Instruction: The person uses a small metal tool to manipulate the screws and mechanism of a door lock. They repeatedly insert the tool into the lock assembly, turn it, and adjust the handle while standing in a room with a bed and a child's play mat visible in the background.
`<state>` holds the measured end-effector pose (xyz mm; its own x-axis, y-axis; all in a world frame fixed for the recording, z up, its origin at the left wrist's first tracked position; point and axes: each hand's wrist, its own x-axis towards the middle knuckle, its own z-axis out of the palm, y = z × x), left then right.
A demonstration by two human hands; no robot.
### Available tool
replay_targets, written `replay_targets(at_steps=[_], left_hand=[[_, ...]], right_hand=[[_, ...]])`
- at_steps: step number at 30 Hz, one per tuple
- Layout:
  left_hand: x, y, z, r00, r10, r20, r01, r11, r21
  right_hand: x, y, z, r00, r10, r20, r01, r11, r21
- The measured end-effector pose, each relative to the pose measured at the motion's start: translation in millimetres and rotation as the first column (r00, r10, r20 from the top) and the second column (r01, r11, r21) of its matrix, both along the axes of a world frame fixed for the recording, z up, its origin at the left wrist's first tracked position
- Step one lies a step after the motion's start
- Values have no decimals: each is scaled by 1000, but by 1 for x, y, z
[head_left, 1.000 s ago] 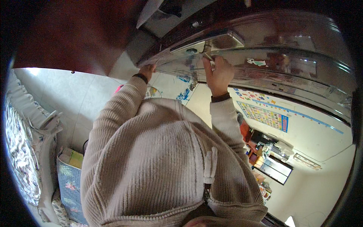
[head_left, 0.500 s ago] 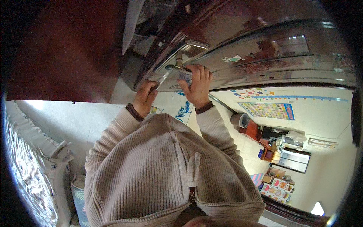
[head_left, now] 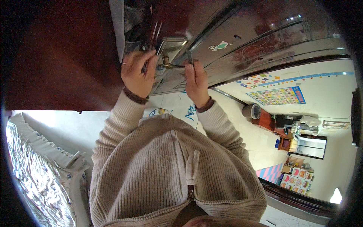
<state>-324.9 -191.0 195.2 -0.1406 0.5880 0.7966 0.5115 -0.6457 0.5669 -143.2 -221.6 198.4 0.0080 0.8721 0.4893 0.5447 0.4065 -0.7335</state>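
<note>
A dark red-brown door (head_left: pixel 242 49) with a glossy panelled face stands in front of me. On it is a metal handle plate (head_left: pixel 172 47) with a lever handle (head_left: pixel 172 66). My left hand (head_left: pixel 138 75) is closed at the door's edge, left of the plate, thumb and fingers pinched together. What it grips is mostly hidden; a dark sliver shows between the fingers. My right hand (head_left: pixel 196 81) is at the lever's free end, closed on a thin dark strip (head_left: pixel 190 56) that points up from the fingertips. Whether it also touches the lever, I cannot tell.
A dark red panel (head_left: pixel 60 56) fills the left. Below it lies a white patterned cloth bundle (head_left: pixel 49 166). To the right, a room holds a grey bin (head_left: pixel 251 111), a colourful poster (head_left: pixel 278 96) on the wall and a dark red cabinet (head_left: pixel 264 120).
My left hand has moved up to the door's edge, away from the shiny piece below the lever. My right hand has left the lever's top and now pinches a thin strip. The door has shifted.
</note>
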Motion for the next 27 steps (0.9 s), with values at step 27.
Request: replay_targets(at_steps=[27], left_hand=[[24,45,4,757,584,-292,-537,812,231]], right_hand=[[10,15,-7,952,-54,300,82,993,-81]])
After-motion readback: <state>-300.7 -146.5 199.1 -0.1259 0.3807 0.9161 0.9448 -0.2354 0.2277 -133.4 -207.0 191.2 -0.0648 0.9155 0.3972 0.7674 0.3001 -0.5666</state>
